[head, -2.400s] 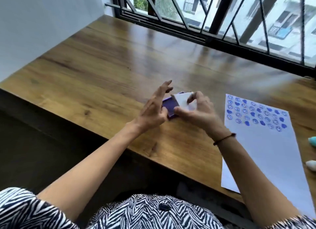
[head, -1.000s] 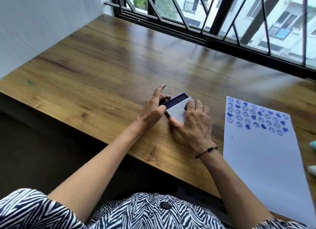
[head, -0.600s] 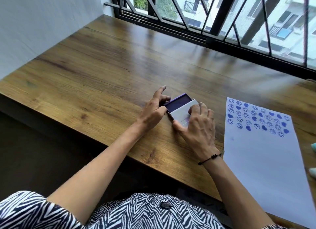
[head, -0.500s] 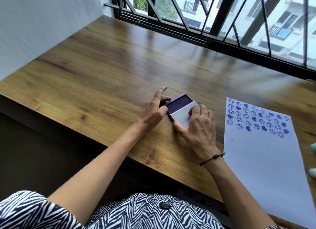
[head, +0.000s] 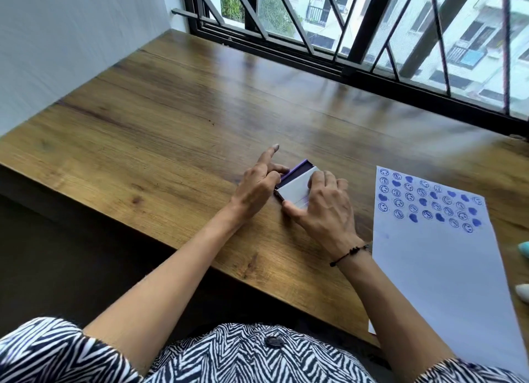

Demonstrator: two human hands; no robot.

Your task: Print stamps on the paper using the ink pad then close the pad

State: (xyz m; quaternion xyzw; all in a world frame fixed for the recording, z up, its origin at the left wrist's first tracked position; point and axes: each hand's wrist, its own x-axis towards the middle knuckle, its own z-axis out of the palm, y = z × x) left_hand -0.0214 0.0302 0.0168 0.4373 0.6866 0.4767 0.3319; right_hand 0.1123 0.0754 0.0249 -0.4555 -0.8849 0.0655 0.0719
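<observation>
Ink pad [head: 296, 186] sits mid-frame on the wooden table [head: 171, 119], both my hands on it. White lid [head: 297, 192] covers most of it; a narrow purple strip of the base shows along the upper-left edge, so not fully shut. My right hand [head: 323, 208] lies flat over the lid, fingers spread, thumb against the near edge; it hides the lid's right part. My left hand [head: 257, 188] pinches the pad's left edge, index finger lifted and pointing away; contact point hidden. Paper [head: 446, 256] lies right of the pad, apart from it, blue smiley and heart prints across its top, lower corner cut off. 2 pale objects at the right edge, cropped, can't identify.
</observation>
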